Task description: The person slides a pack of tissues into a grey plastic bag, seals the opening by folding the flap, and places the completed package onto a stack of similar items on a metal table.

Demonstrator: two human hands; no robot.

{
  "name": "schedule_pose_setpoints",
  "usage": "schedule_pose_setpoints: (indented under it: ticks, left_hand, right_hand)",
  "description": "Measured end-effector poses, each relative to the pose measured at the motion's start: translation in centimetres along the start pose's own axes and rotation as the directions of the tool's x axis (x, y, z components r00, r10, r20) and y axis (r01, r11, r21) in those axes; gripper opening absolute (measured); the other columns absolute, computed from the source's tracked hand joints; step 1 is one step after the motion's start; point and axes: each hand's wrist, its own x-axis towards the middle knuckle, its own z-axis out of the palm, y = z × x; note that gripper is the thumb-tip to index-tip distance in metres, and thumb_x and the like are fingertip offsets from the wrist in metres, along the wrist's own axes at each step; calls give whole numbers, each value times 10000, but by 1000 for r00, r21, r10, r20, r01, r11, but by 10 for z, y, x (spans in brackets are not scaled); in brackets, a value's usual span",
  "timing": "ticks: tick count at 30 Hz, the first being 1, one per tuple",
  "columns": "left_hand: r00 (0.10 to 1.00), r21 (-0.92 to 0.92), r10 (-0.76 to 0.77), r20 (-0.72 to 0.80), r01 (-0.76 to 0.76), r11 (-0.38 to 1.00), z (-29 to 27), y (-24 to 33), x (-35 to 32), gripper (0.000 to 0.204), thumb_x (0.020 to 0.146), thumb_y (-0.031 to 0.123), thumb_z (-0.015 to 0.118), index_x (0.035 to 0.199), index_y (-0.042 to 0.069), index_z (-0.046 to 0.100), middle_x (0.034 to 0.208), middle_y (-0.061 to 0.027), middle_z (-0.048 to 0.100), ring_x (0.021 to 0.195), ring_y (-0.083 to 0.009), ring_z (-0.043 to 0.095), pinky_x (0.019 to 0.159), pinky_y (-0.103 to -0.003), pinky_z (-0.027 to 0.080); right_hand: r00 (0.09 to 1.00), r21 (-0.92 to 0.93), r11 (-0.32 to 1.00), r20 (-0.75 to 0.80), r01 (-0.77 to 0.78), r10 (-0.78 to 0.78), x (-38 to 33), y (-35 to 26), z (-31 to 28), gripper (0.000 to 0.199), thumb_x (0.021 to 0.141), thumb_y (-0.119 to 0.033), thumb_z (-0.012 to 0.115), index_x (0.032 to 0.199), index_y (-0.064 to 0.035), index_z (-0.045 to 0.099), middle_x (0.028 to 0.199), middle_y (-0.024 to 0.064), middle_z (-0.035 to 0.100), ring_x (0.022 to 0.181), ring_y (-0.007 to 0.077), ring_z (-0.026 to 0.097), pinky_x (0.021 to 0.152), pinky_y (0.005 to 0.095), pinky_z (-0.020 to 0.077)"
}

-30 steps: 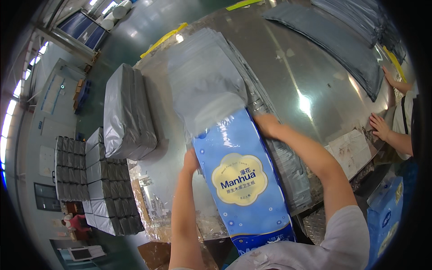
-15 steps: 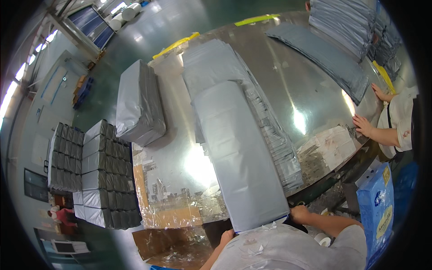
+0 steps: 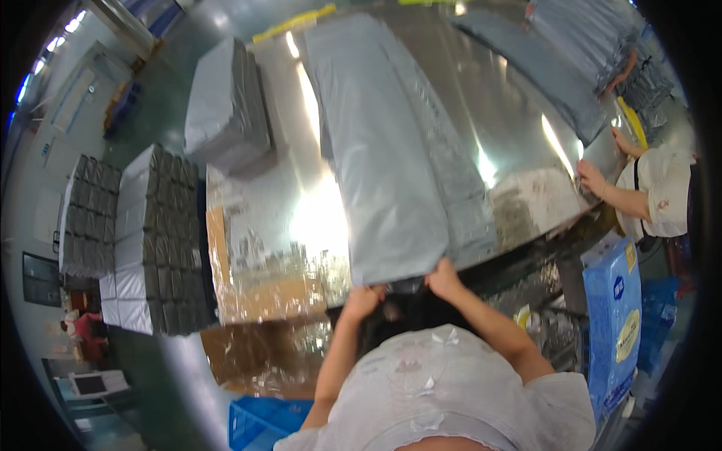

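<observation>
While the previous half-second shows the near end of the long grey bag (image 3: 387, 173) drawn back against the worker's shirt (image 3: 459, 368), the current position places that end farther forward, at the near edge of the counter (image 3: 289, 128). The arms are correspondingly more extended. One second ago, a blue printed face is exposed toward the worker; now the upper side of the bag shows grey film along its full visible length. This suggests that the covering step is largely complete and that the work in hand is now concentrated at the near end. Whether that end is open or closed cannot be determined.

The bag lies lengthwise on the counter, directly ahead of the worker and slightly left of a layered grey stack (image 3: 470, 207), which it partly overlaps. Its far end points away from the worker; its near end is located between the two hands.

The left hand (image 3: 364, 302) pinches the near left corner with curled fingers. The right hand (image 3: 445, 280) pinches the near right corner in the same manner. Both hands are in contact with the bag and apart from each other; the exact fingertip placement is partly hidden.
</observation>
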Motion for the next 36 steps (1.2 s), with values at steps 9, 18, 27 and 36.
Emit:
schedule_pose_setpoints:
  ticks: [9, 18, 27, 36]
  left_hand:
    - [938, -85, -110, 329, 146, 986, -21, -59, -63, 296, 849, 269, 547, 724, 2, 575, 492, -21, 502, 434, -77, 466, 411, -242, 367]
    - [917, 518, 386, 95, -377, 768, 52, 17, 20, 288, 772, 261, 589, 901, 3, 576, 803, -172, 610, 771, -364, 579, 680, -409, 458]
    - [778, 211, 583, 233, -626, 751, 103, 58, 25, 213, 756, 189, 587, 893, 27, 581, 778, -161, 620, 743, -316, 595, 657, -388, 461]
    - [757, 23, 595, 271, -623, 782, 100, 58, 16, 107, 755, 100, 593, 796, 29, 524, 735, -117, 554, 650, -233, 550, 583, -328, 426]
  right_hand:
    - [987, 89, 984, -23, -156, 159, -53, 24, -97, 406, 751, -181, 620, 1092, -6, 486, 821, 145, 582, 736, 235, 577, 691, 330, 459]
    - [927, 550, 760, 78, -347, 368, -55, 26, -60, 204, 821, -5, 450, 997, 35, 545, 887, 59, 574, 777, 146, 562, 648, 281, 489]
    - [920, 505, 774, 285, -382, 268, -57, 8, -62, 172, 833, -29, 421, 930, 19, 555, 829, 63, 600, 745, 150, 577, 663, 269, 480]
    - [895, 502, 766, 392, -401, 211, -56, 10, -68, 216, 845, -27, 390, 990, 18, 544, 914, 102, 607, 805, 184, 605, 709, 281, 479]
